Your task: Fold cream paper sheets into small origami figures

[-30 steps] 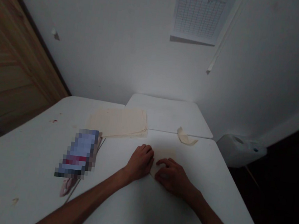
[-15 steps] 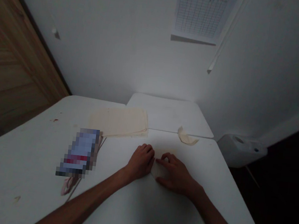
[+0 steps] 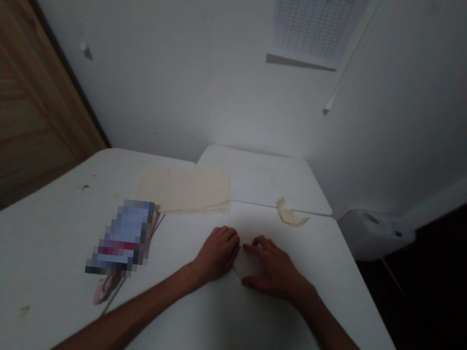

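A small folded piece of pale paper (image 3: 246, 264) lies on the white table between my hands. At its left edge, my left hand (image 3: 220, 248) is closed, with the fingers curled together against the paper; the fingertips are hidden. My right hand (image 3: 274, 269) rests on the paper's right part, thumb and index finger apart and the other fingers bent. The thumb touches near the lower corner, and the index fingertip points toward my left hand. Part of the paper is covered by the right hand.
A stack of cream paper sheets (image 3: 187, 189) lies behind my left hand. A curled paper scrap (image 3: 291, 213) sits at the back right. On the left is a blurred-out blue item (image 3: 128, 233) with a pinkish strap (image 3: 103, 289). A white plastic container (image 3: 372, 236) stands beyond the table's right edge.
Both hands keep nearly the same pose on the paper. The whole view has shifted very slightly.
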Demonstrator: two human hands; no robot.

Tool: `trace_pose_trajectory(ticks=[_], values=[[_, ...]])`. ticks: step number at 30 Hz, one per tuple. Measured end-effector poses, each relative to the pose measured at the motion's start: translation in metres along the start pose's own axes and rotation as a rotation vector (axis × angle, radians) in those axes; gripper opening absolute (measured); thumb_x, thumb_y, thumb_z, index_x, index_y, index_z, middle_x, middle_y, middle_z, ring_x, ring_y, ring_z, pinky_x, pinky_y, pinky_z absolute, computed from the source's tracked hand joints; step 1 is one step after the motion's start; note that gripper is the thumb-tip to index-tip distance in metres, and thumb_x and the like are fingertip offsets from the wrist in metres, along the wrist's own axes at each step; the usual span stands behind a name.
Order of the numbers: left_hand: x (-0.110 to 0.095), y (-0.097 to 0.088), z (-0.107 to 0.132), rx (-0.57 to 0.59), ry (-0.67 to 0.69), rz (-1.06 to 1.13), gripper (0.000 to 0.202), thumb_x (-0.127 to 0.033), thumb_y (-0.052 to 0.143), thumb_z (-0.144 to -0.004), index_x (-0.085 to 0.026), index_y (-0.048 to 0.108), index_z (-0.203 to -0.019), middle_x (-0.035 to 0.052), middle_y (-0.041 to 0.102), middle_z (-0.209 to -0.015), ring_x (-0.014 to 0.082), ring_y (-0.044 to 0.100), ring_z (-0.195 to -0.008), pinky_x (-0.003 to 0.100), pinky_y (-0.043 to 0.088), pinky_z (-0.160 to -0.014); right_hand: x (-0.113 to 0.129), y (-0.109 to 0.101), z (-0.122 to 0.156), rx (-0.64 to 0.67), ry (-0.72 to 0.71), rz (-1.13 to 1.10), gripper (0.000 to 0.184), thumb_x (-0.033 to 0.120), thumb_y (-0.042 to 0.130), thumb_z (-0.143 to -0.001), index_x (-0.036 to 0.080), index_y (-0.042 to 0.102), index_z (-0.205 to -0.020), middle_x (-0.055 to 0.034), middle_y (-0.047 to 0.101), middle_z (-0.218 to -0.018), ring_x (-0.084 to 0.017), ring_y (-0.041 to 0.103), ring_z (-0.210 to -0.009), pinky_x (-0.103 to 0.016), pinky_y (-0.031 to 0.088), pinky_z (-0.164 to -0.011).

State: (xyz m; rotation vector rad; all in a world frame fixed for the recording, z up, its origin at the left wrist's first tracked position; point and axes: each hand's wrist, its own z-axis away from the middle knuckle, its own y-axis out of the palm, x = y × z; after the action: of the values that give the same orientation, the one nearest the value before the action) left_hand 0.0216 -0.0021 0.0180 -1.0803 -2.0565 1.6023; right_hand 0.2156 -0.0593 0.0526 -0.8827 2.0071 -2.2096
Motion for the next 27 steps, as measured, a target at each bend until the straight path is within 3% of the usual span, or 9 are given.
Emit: trace_pose_trajectory(ticks=[8, 13, 16, 22, 27], values=[[-0.001, -0.007, 0.02, -0.103, 0.077, 0.05, 0.017, -0.013, 0.045, -0.087, -0.02, 0.06, -0.094, 0.0104, 0.056, -0.106, 0.0248, 0.049, -0.101, 0.045, 0.042, -0.088, 0.002, -0.001, 0.0, -0.018, 0.006, 0.003, 0.078, 0.047, 0.076, -0.063, 0.025, 0.049, -0.132, -0.0081, 0.048, -0.125, -0.027, 0.047, -0.112, -0.041, 0.041, -0.097], [-0.008, -0.011, 0.039, 0.058, 0.268, 0.105, 0.031, -0.012, 0.05, -0.078, -0.022, 0.062, -0.105, 0.0084, 0.054, -0.091, 0.0225, 0.049, -0.085, 0.038, 0.044, -0.074, 0.001, -0.001, 0.0, -0.006, 0.01, -0.01, 0.075, 0.049, 0.073, -0.067, 0.026, 0.048, -0.133, -0.0085, 0.049, -0.125, -0.027, 0.048, -0.112, -0.041, 0.041, -0.095], [-0.01, -0.014, 0.043, 0.127, 0.307, 0.117, 0.032, -0.012, 0.05, -0.079, -0.024, 0.062, -0.106, 0.0068, 0.054, -0.087, 0.0218, 0.048, -0.081, 0.035, 0.042, -0.07, 0.002, -0.001, 0.0, -0.013, 0.005, -0.008, 0.07, 0.05, 0.07, -0.071, 0.025, 0.048, -0.133, -0.0095, 0.049, -0.124, -0.027, 0.049, -0.112, -0.041, 0.042, -0.094], [-0.009, -0.019, 0.041, 0.168, 0.341, 0.125, 0.028, -0.014, 0.048, -0.082, -0.025, 0.065, -0.101, 0.0061, 0.055, -0.082, 0.0214, 0.048, -0.078, 0.035, 0.041, -0.069, 0.0, 0.002, 0.001, -0.04, 0.001, -0.019, 0.07, 0.055, 0.068, -0.072, 0.024, 0.049, -0.132, -0.0095, 0.049, -0.124, -0.027, 0.047, -0.113, -0.041, 0.041, -0.096], [-0.008, -0.021, 0.042, 0.169, 0.366, 0.137, 0.027, -0.016, 0.047, -0.083, -0.024, 0.065, -0.1, 0.0063, 0.058, -0.08, 0.022, 0.051, -0.08, 0.037, 0.042, -0.074, -0.001, 0.003, 0.0, -0.04, 0.001, -0.017, 0.073, 0.05, 0.072, -0.069, 0.025, 0.049, -0.133, -0.0088, 0.049, -0.124, -0.026, 0.047, -0.112, -0.041, 0.041, -0.096]])
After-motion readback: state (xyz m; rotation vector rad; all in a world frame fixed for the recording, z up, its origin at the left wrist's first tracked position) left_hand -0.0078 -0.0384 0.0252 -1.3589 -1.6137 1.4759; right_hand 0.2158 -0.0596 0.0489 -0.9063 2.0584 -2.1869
